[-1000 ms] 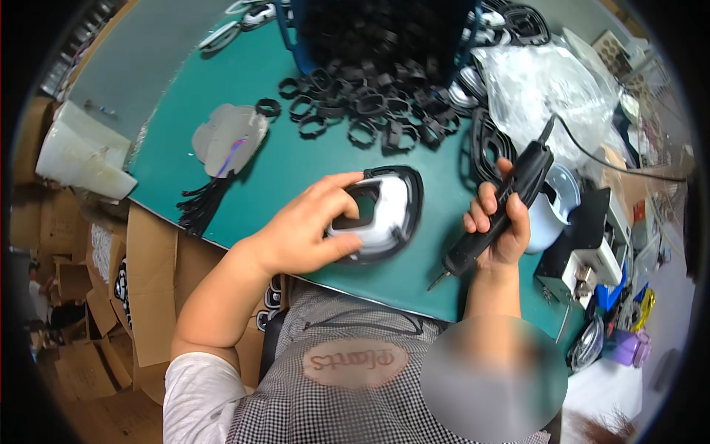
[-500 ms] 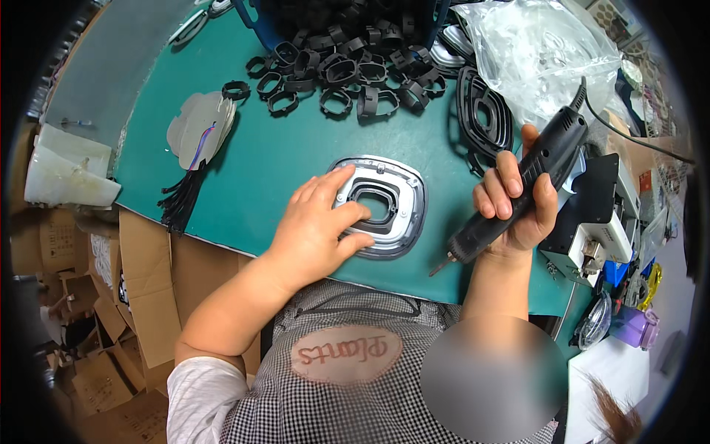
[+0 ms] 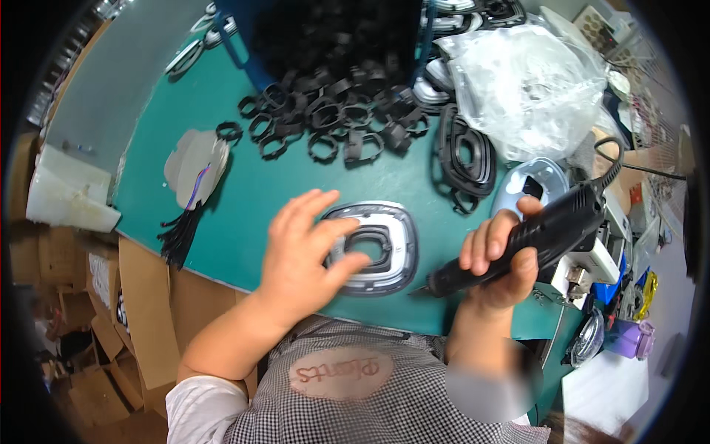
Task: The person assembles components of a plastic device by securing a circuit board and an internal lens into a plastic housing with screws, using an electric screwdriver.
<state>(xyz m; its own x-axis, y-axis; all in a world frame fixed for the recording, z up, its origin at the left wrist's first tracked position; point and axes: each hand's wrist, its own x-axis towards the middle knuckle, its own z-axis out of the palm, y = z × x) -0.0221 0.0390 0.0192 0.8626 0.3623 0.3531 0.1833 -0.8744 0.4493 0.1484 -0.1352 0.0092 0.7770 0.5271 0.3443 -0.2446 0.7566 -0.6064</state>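
A rounded-square silver-and-black frame part [image 3: 404, 248] with an open centre lies flat on the green table in front of me. My left hand [image 3: 296, 255] is over its left side, fingers spread and holding nothing; whether the fingertips touch it I cannot tell. In my right hand [image 3: 491, 292] is a black electric screwdriver [image 3: 543, 231], gripped around its body. Its bit points left and down, close to the part's lower right edge but apart from it. The cord leads off from its upper end.
Many loose black plastic rings [image 3: 324, 118] lie before a dark blue bin [image 3: 238, 52]. Nested black frames [image 3: 466, 159], a clear plastic bag [image 3: 525, 92] and a light blue piece [image 3: 509, 191] sit to the right. Grey card with black strips [image 3: 194, 169] is at left.
My left fingers have lifted and spread from the frame part. The screwdriver has tilted flatter, its bit now nearer the part. The whole view has shifted, so the table things appear lower.
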